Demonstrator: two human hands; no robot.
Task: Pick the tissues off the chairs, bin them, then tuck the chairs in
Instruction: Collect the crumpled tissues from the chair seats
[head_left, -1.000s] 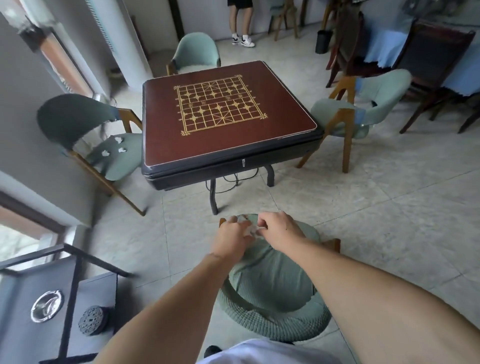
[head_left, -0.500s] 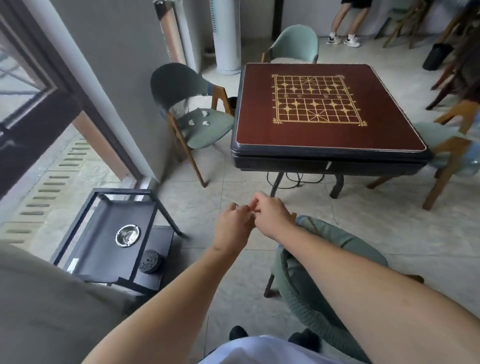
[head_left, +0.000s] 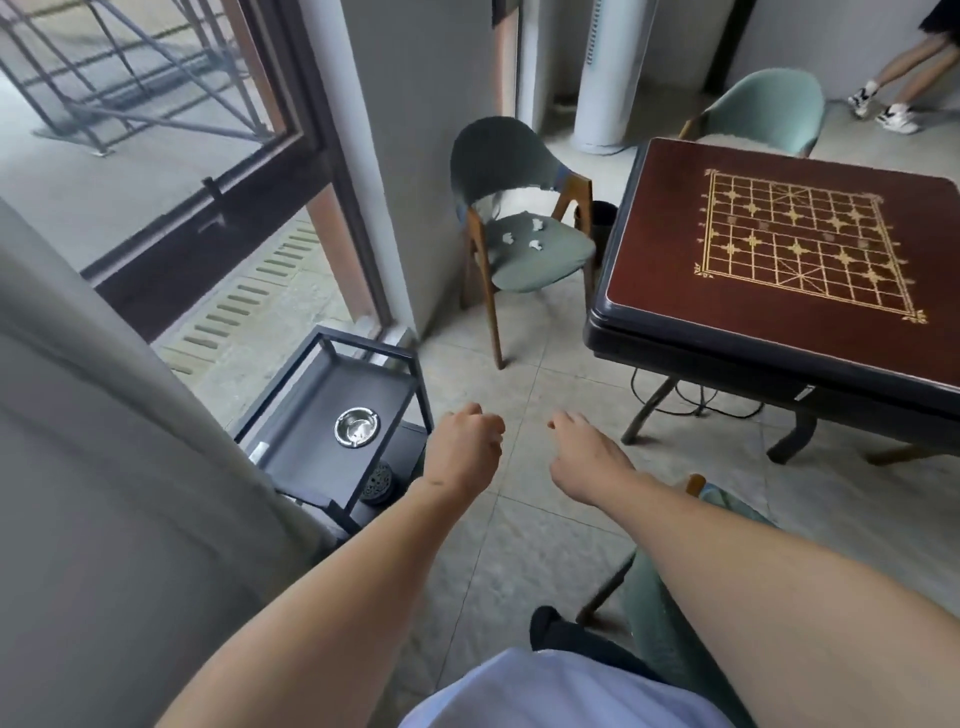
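3 green chairs show: 1 dark green chair (head_left: 524, 228) beside the wall at the left side of the table (head_left: 779, 265), 1 lighter green chair (head_left: 763, 111) at the table's far side with only its backrest and a strip of seat visible, and 1 near chair (head_left: 675, 597) at the lower right, mostly hidden behind the right forearm. 3 crumpled white tissues (head_left: 535, 225) lie on the seat of the dark green chair, apart from each other; a 4th pale fleck near the seat's back edge is too small to tell. A dark bin (head_left: 602, 213) stands between that chair and the table, only a sliver of its rim in view, so its contents cannot be seen. The 2 hands hang over the tiled floor, near each other but not touching. The left hand (head_left: 465, 449) is curled into a loose fist, fingers folded in against the palm; whether it holds a tissue cannot be told. The right hand (head_left: 584, 452) is seen from the back with its fingers bent downward and close together, and nothing visible between them. On the black metal side cart (head_left: 332, 415) at the left sits 1 round steel ashtray (head_left: 356, 426), its bowl too glary to say what is in it, and 1 dark round lidded object (head_left: 378, 483) rests on the lower shelf, partly cut off by the frame. 1 other person's legs (head_left: 898, 78) are cut off at the top right.
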